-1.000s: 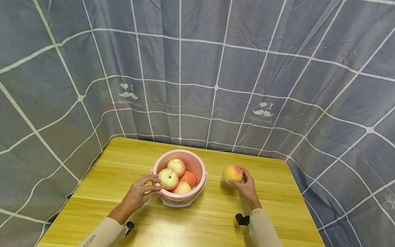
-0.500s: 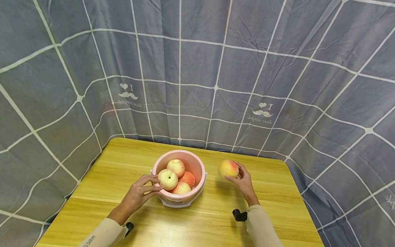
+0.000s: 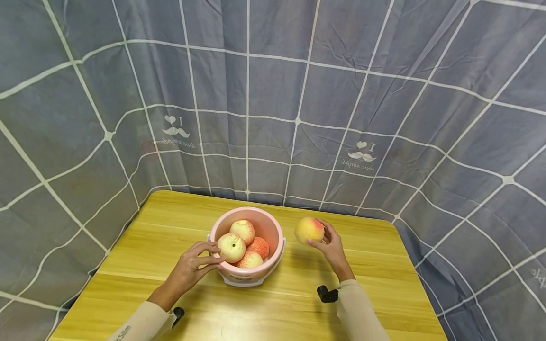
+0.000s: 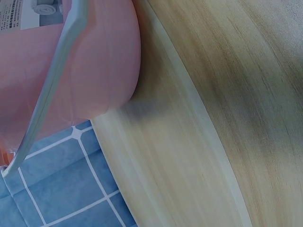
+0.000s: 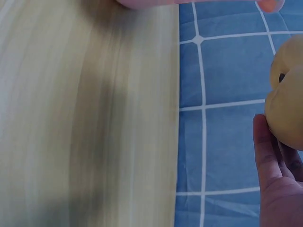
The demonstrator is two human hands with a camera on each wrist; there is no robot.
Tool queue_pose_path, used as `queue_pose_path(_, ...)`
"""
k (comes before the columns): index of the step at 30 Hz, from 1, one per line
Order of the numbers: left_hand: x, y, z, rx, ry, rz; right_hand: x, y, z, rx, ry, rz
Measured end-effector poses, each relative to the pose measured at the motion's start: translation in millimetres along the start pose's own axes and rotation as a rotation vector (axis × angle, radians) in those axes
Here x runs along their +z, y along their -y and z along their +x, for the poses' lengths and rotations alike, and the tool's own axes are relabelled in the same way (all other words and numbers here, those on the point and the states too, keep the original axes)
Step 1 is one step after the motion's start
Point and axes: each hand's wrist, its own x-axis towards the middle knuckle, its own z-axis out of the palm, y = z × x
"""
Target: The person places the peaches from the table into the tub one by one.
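Note:
A pink bucket [image 3: 273, 225] stands on the table, with several peaches inside it, pale yellow and red ones. My left hand [image 3: 194, 263] grips the bucket's near left rim, fingertips over the edge beside the uppermost pale peach [image 3: 232, 247]. To the right of the bucket, my right hand [image 3: 333, 248] holds a yellow peach with a red blush [image 3: 308, 230] above the table. In the right wrist view the fingers and thumb lie against this peach [image 5: 286, 104]. The left wrist view shows the bucket's side [image 4: 104, 61] and its pale handle [image 4: 49, 90], while the left hand is out of that view.
The yellow wood-grain table [image 3: 290, 308] lies beneath both hands. A grey-blue curtain with white lines [image 3: 273, 94] hangs behind and on both sides, close to the table's edges. Black wrist mounts [image 3: 327, 294] stick out from the sleeves.
My right hand has carried the yellow peach leftward and slightly farther from me, closer to the bucket. The left hand and the bucket have stayed nearly still.

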Motion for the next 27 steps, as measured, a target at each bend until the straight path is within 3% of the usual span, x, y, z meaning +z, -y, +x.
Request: queue_pose_path(27, 0.0, -0.6, 0.6, 0.011, -0.023, -0.010, 38, 35, 14, -0.096, 0.137, 0.005)
